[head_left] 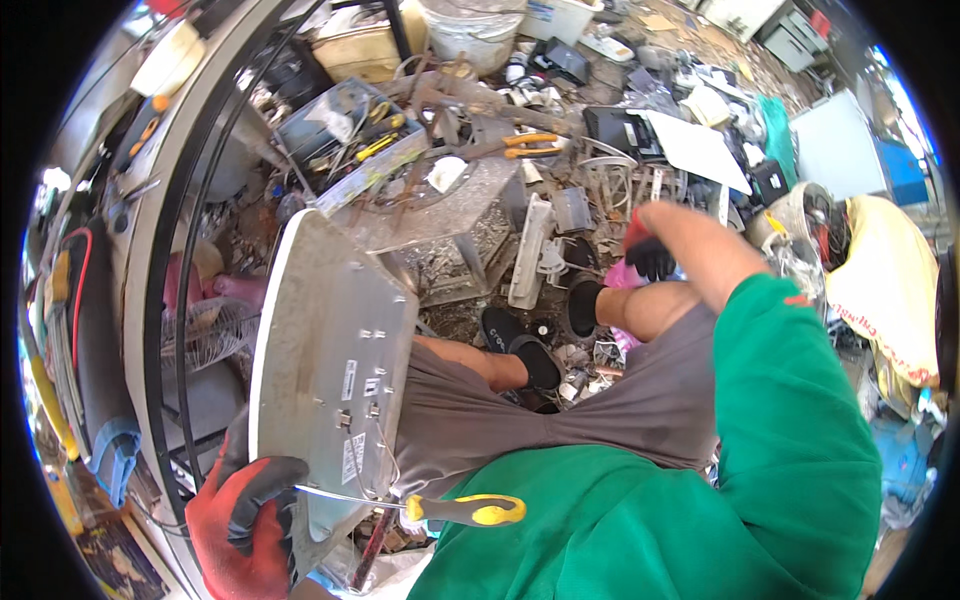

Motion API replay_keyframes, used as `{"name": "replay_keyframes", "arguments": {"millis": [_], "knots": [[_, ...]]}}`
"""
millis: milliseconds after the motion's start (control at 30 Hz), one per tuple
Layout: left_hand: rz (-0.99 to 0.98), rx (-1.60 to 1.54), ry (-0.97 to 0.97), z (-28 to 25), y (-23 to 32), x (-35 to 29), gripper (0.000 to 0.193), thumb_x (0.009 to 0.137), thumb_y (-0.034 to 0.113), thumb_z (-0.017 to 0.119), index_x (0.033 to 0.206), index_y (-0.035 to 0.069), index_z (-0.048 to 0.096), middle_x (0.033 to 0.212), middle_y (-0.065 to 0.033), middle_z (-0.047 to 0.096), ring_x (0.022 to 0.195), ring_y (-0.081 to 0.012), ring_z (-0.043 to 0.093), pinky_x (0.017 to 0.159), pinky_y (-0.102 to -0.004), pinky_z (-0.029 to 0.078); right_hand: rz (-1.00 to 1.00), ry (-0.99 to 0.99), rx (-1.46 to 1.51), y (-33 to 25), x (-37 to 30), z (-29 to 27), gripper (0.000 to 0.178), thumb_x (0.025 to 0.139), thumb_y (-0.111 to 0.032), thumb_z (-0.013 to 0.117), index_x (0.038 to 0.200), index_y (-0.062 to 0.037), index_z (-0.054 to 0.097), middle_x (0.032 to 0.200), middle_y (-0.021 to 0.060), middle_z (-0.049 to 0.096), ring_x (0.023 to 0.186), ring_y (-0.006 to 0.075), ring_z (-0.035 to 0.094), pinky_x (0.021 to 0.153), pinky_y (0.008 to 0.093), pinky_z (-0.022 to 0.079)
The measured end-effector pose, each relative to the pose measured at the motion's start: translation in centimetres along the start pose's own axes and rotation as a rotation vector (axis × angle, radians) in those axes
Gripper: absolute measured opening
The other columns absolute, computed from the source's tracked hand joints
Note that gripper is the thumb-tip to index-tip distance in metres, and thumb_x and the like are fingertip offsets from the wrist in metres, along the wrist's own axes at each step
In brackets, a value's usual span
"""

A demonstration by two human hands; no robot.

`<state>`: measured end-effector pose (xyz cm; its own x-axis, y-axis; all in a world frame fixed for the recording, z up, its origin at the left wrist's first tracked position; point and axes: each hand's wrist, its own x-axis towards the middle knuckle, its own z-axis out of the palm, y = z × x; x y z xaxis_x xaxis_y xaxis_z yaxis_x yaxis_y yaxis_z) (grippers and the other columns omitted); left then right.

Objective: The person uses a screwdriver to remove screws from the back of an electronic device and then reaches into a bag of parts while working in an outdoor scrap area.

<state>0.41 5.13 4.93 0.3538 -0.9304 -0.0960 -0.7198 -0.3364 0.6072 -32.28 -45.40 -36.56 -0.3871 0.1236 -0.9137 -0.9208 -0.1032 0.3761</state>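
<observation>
My left hand [245,520], in a red and black glove, is closed on the lower edge of a flat grey metal panel [340,350] with a white rim. This panel stands tilted by my left thigh, its back showing small connectors, labels and a thin wire. A yellow and black screwdriver [465,509] lies across its lower end, its shaft reaching the fingers of the same hand. Out beyond my right knee is my right hand [648,258], gloved in red and black, near a pink plastic piece [625,275]. That arm is smeared by motion, so its grip is unclear.
A dusty metal box [430,230] stands ahead of my feet. Behind it are a tool bin [350,140] and orange-handled pliers [532,146]. Scrap parts cover the floor around a white sheet [695,150]. A black metal frame [165,260] rises at left; a yellow sack [885,280] sits right.
</observation>
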Motion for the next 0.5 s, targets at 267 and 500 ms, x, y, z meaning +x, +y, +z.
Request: {"name": "replay_keyframes", "arguments": {"millis": [267,500], "knots": [[-0.113,-0.064,0.07,0.0,-0.1,0.2,0.024,0.08,-0.008,0.051,0.098,-0.009,0.067,0.099,-0.0206,0.068,0.098,-0.0308,0.065,0.092,-0.0332,0.047,-0.837,0.851,-0.806,10.2,2.4,1.8,0.028,0.09,-0.029,0.065,0.109,-0.0108,0.075,0.111,0.013,0.074,0.097,0.0285,0.07,0.086,0.043,0.056],[-0.151,-0.034,0.118,0.5,0.2,-0.7,0.027,0.082,-0.014,0.051,0.105,-0.009,0.064,0.106,-0.0206,0.067,0.105,-0.03,0.064,0.097,-0.0354,0.046,-0.97,0.711,0.419,4.6,17.0,19.8,0.024,0.089,-0.021,0.066,0.106,-0.0057,0.074,0.101,0.0177,0.074,0.095,0.0324,0.07,0.083,0.0433,0.054]]}}
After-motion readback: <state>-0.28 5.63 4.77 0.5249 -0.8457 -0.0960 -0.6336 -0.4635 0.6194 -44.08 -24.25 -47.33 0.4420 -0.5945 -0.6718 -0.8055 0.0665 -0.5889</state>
